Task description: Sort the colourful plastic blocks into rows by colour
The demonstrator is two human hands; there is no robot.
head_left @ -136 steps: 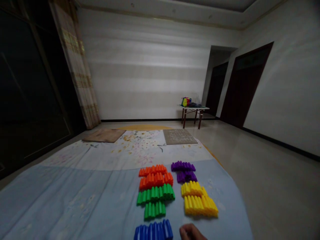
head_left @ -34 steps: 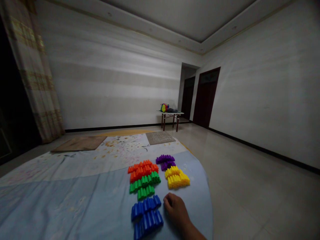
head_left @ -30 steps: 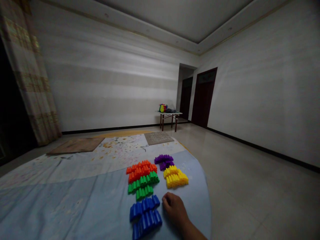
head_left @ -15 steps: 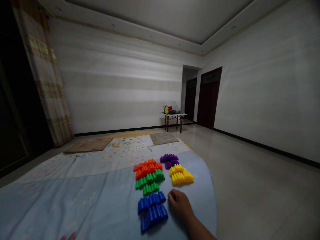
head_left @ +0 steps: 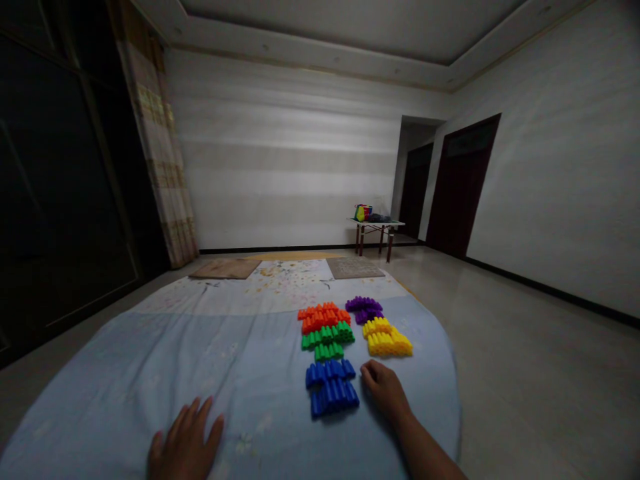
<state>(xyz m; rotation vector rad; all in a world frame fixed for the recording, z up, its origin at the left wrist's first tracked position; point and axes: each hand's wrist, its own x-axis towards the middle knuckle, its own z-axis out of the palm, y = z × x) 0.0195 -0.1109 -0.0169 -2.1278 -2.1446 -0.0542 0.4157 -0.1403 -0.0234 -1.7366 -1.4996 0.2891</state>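
Sideways-bump risk

Head view: glossy blue plastic tubes (head_left: 333,395) in two rows on pale-blue floral cloth (head_left: 260,373). Just right of tubes, bare right hand (head_left: 386,389), curled together, any contents hidden; well left, bare left hand (head_left: 185,440), fingers apart. Possible scattering from a careless right-side bump.

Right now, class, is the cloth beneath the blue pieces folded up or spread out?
Spread out: the cloth reaches well beyond the blue pieces to a rounded edge, with only shallow creases.

A patterned curtain (head_left: 159,153) (gold-banded) hangs beside the pale wall (head_left: 285,157).
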